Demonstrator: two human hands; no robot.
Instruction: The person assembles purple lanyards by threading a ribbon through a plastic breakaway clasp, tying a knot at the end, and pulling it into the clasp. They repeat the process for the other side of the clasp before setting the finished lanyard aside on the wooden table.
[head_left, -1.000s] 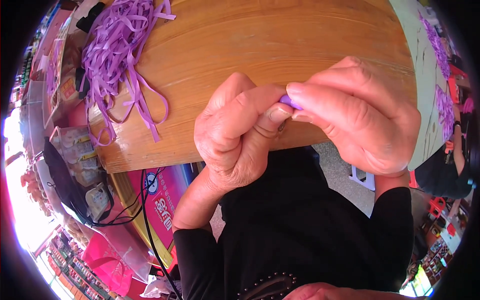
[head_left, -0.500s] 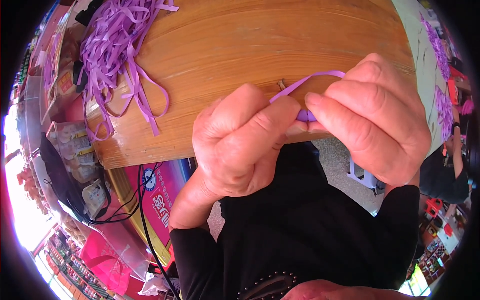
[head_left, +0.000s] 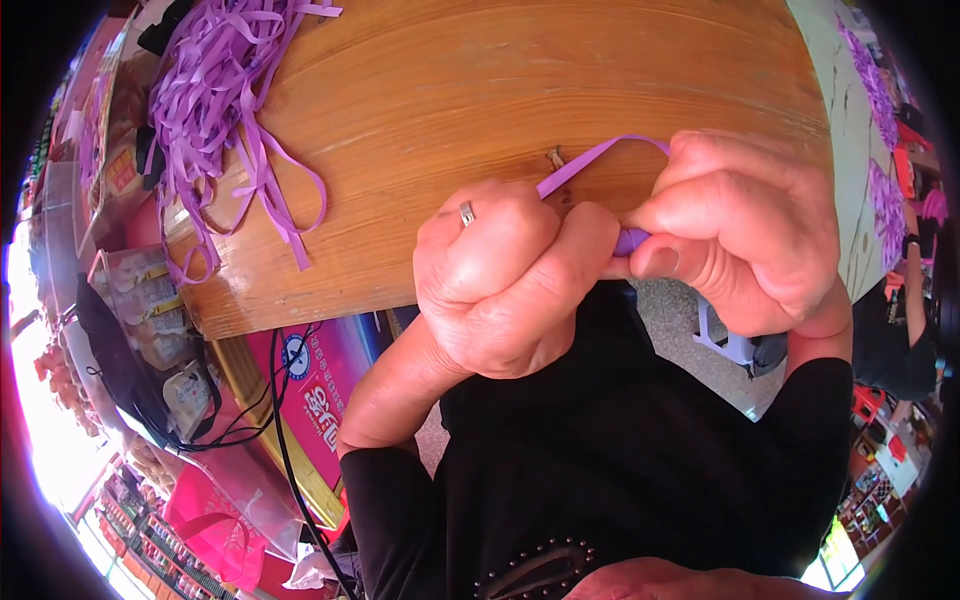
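Over the near edge of a wooden table (head_left: 450, 85), my two hands meet with their fingers closed. A narrow purple ribbon (head_left: 597, 160) arches between them, one end going into my left hand (head_left: 505, 285) and the other into my right hand (head_left: 750, 235). Where the fingertips come together, a small rounded purple piece (head_left: 630, 241) shows, pinched by both hands; whether it is folded ribbon I cannot tell. A ring is on a finger of my left hand. Most of what the fingers cover is hidden.
A tangled heap of purple ribbons (head_left: 215, 95) lies at the table's far left, ends trailing toward the near edge. Black cables (head_left: 277, 400) hang below, beside a pink printed box (head_left: 310, 385). At right, another person's arm (head_left: 914, 285) shows near a pale marbled tabletop (head_left: 850, 150).
My left hand has turned, bringing its ring into sight, and shifted slightly right. My right hand has rolled, its thumb now lower against the purple piece. The ribbon loop moved slightly left.
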